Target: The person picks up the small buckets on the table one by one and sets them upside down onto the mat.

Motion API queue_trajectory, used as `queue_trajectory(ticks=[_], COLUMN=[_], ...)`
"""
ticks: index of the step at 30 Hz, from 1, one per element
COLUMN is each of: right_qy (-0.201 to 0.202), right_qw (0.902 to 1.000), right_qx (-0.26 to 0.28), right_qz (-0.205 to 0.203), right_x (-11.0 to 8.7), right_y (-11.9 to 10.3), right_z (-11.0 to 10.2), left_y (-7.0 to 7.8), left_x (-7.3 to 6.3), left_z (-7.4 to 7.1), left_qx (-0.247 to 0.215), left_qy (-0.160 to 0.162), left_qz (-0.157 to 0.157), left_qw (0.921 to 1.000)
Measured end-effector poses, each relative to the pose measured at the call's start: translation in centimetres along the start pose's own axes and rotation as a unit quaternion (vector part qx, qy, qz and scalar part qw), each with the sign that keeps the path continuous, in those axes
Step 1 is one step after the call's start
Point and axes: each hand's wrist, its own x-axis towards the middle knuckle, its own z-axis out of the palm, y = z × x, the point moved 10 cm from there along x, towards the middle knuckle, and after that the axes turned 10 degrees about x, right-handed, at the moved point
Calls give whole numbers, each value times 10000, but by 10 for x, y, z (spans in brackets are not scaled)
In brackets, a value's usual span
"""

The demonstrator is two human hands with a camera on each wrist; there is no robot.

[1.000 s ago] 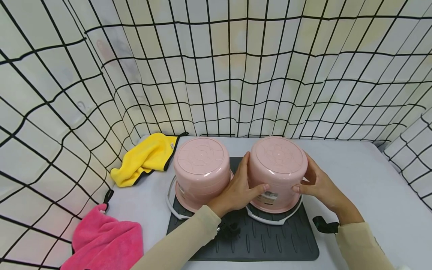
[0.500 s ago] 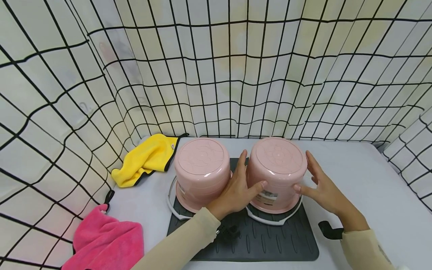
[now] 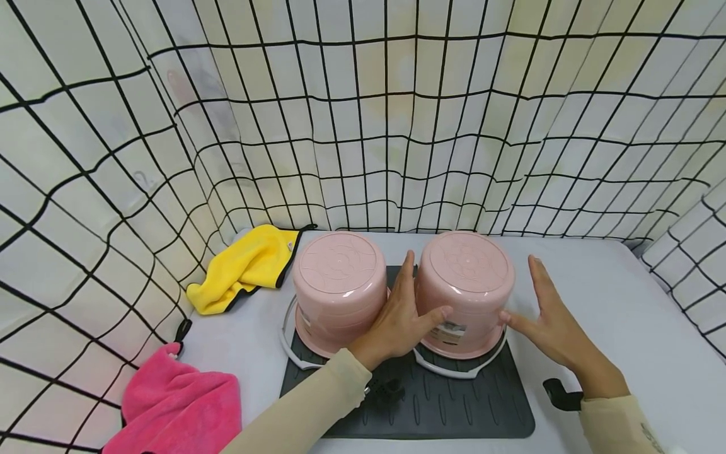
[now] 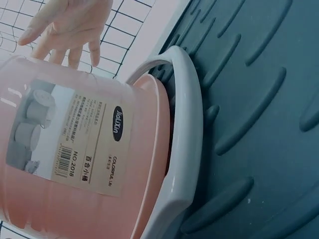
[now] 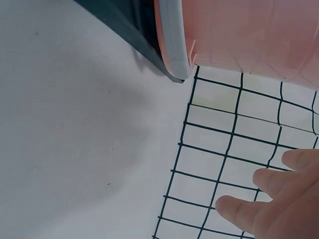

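Observation:
Two pink plastic buckets stand upside down side by side on a dark ridged mat [image 3: 431, 410]. My left hand [image 3: 397, 321] lies in the gap between the left bucket [image 3: 340, 284] and the right bucket [image 3: 467, 271], with fingers extended along the right bucket's side and the thumb reaching across its front. To the right of that bucket, my right hand [image 3: 553, 325] is spread, its thumb tip close to the wall and its fingers apart from it. The left wrist view shows the bucket's paper label [image 4: 70, 134] and its white handle [image 4: 187, 134] lying on the mat.
A yellow cloth [image 3: 244, 268] with dark edging lies at the back left of the white table [image 3: 635, 340]. Nearer on the left is a pink cloth [image 3: 181, 403]. Black netting [image 3: 386, 132] over pale sheeting encloses the back and both sides.
My right hand has let go of the right bucket and moved away to the right, its fingers straightening. The left hand and both buckets stay in nearly the same place.

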Motion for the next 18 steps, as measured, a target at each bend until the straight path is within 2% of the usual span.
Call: queue_trajectory(ticks=[9,18], right_qy=[94,172], right_qw=[9996,9992], right_qx=[-261,-333], right_qz=[-27,-139], right_x=[-5,-15], right_y=[-3,-12], right_z=[-5,-9], left_y=[9,30], left_x=[-7,-23], left_z=[-1,-12], left_qx=[-203,-208], left_qy=[-128,-40], left_qz=[-72,131], left_qw=[9997,9997])
